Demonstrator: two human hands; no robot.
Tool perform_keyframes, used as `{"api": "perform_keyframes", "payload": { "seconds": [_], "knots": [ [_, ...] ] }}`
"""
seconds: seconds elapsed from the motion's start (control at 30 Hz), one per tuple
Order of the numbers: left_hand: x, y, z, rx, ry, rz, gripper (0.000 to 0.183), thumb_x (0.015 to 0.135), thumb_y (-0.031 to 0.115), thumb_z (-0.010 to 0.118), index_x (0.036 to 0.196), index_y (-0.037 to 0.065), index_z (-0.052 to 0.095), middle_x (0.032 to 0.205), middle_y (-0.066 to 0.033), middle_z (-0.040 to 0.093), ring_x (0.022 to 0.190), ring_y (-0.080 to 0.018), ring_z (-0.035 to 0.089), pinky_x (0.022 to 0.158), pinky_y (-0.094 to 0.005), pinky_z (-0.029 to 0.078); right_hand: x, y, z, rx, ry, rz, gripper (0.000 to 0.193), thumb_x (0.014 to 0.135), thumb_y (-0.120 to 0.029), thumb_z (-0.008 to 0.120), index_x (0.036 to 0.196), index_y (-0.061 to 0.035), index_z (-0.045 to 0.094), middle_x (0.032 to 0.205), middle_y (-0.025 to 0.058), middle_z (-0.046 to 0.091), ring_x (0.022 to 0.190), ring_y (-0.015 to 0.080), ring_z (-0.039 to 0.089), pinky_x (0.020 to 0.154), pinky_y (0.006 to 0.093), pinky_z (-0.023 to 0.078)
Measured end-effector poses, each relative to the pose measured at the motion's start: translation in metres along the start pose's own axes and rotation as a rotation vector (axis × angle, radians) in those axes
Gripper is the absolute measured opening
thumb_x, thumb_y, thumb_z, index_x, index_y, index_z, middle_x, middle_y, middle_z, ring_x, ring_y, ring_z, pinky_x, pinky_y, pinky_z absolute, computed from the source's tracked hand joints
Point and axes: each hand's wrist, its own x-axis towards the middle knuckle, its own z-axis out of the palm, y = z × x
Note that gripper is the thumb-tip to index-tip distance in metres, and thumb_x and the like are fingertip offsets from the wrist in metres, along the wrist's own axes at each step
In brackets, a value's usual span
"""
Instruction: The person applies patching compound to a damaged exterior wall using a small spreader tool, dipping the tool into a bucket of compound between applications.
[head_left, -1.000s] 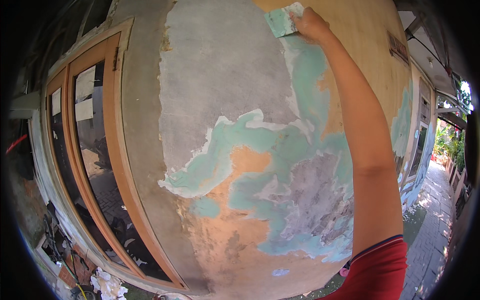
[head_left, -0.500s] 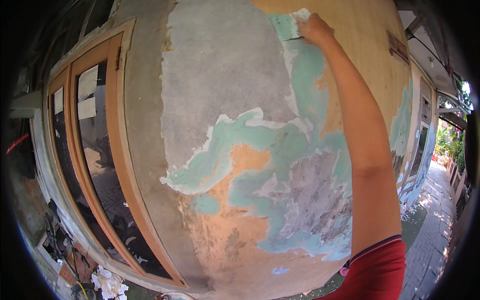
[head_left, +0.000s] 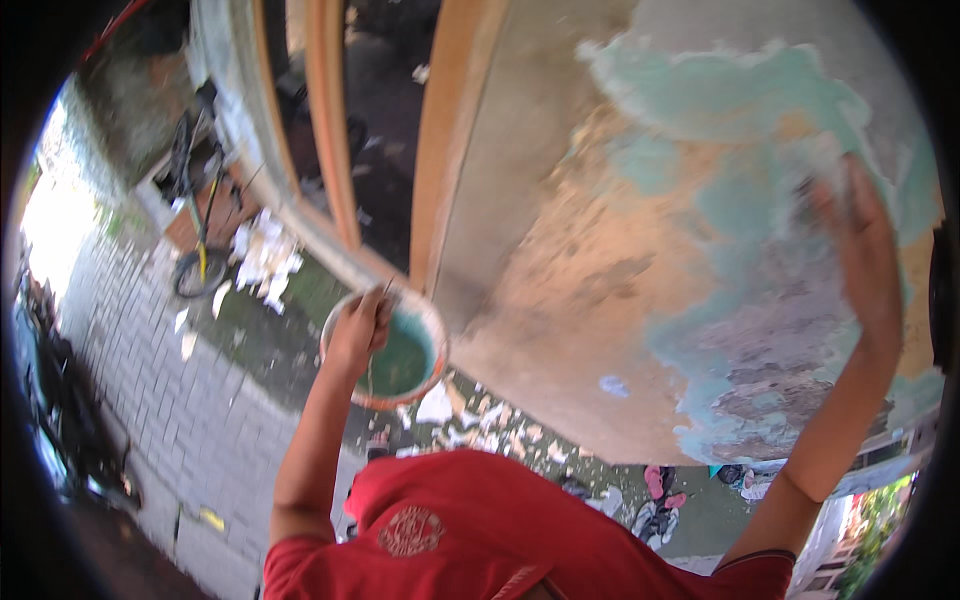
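My left hand is closed around the handle of a bucket with an orange-and-white rim and green paint inside. The bucket hangs at the foot of the wall, just below the wooden door frame. My right hand is raised before the wall, gripping a wide paintbrush that motion smears. The brush is close to the wall; whether it touches cannot be made out. Green patches spread over peeling orange and bare grey plaster around it.
Paint flakes litter the ground along the wall. Pink and dark footwear lies at the wall's base. To the left are a small bicycle, white scraps, grey paving and a parked motorbike.
The view has tipped downward and left, bringing my left hand and the bucket into sight. My right hand has come down from the top of the wall with the paintbrush.
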Motion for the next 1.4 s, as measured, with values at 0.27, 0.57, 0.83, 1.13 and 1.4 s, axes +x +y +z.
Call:
{"api": "perform_keyframes", "payload": {
  "seconds": [0.27, 0.57, 0.83, 1.13, 1.4],
  "knots": [
    [-0.035, 0.043, 0.01, 0.08, -0.147, 0.06, 0.034, 0.103, 0.031, 0.056, 0.108, -0.003, 0.06, 0.065, 0.0062, 0.039, 0.05, -0.0043, 0.033, 0.044, -0.0239, 0.024, -0.134, -0.12, 0.301, 0.438, -0.65, -0.279, 0.016, 0.091, -0.015, 0.065, 0.102, -0.0035, 0.064, 0.094, 0.0194, 0.069, 0.089, 0.0381, 0.068, 0.077, 0.0487, 0.052],
    [-0.036, 0.041, 0.008, 0.369, -0.15, 0.291, 0.026, 0.1, 0.022, 0.061, 0.1, -0.003, 0.064, 0.067, 0.0034, 0.051, 0.055, -0.0041, 0.044, 0.048, -0.0231, 0.035, -0.135, -0.152, 0.412, 0.107, -0.791, -0.787, 0.018, 0.087, -0.007, 0.057, 0.096, -0.0073, 0.072, 0.08, 0.0132, 0.071, 0.081, 0.031, 0.071, 0.07, 0.0455, 0.055],
    [-0.014, 0.028, 0.023, 0.475, -0.182, 0.241, 0.031, 0.099, 0.026, 0.061, 0.102, -0.005, 0.065, 0.067, 0.0011, 0.052, 0.057, -0.006, 0.048, 0.05, -0.0247, 0.039, -0.169, -0.16, 0.465, 0.63, -0.482, -0.569, 0.032, 0.093, -0.015, 0.057, 0.123, -0.0038, 0.06, 0.104, 0.0213, 0.069, 0.095, 0.0378, 0.068, 0.082, 0.0469, 0.054],
    [0.002, 0.032, 0.0, 0.217, -0.245, 0.039, 0.024, 0.096, 0.017, 0.059, 0.106, -0.003, 0.066, 0.068, 0.005, 0.047, 0.053, -0.0045, 0.038, 0.046, -0.0226, 0.028, -0.152, -0.165, 0.438, 0.088, -1.013, -0.375, 0.016, 0.088, -0.011, 0.06, 0.099, -0.0024, 0.067, 0.092, 0.0206, 0.071, 0.088, 0.0379, 0.07, 0.075, 0.0486, 0.056],
    [0.002, 0.057, 0.008, 0.144, -0.33, -0.007, 0.02, 0.096, 0.015, 0.061, 0.104, -0.003, 0.065, 0.066, 0.0082, 0.038, 0.052, -0.0019, 0.032, 0.044, -0.022, 0.02, -0.149, -0.162, 0.448, 0.269, -0.833, -0.121, 0.011, 0.085, -0.007, 0.059, 0.089, -0.0002, 0.067, 0.089, 0.0228, 0.07, 0.088, 0.0391, 0.07, 0.077, 0.0477, 0.056]
  ]
}}
